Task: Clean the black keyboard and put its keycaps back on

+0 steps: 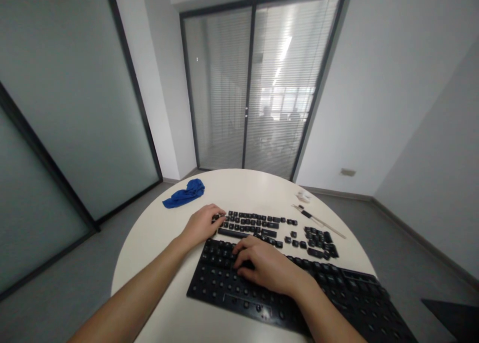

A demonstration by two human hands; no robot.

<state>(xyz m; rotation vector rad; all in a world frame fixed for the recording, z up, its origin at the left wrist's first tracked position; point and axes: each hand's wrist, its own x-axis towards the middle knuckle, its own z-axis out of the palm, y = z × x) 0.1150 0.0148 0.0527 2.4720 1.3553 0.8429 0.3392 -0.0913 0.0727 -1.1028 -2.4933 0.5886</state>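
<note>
A black keyboard [209, 280] lies along the near side of the round table. Its upper rows carry keycaps, while much of the nearer part shows bare key posts. My right hand [264, 265] rests over the keyboard's left half with its fingers apart, fingertips touching the keys; no held object shows there. Beyond the keyboard, loose black keycaps [249, 222] lie in rows, with a long bar-shaped one among them. At the left end of these rows my left hand [205, 222] is curled, thumb and forefinger around a dark keycap [216, 217]. Its other fingers are partly hidden.
A crumpled blue cloth [186, 193] lies at the table's far left. More keycaps [321, 242] form a block on the right, near a thin stick-like tool [322, 221] and a small whitish item [304, 197]. The pale round table [157, 253] ends in a curved edge.
</note>
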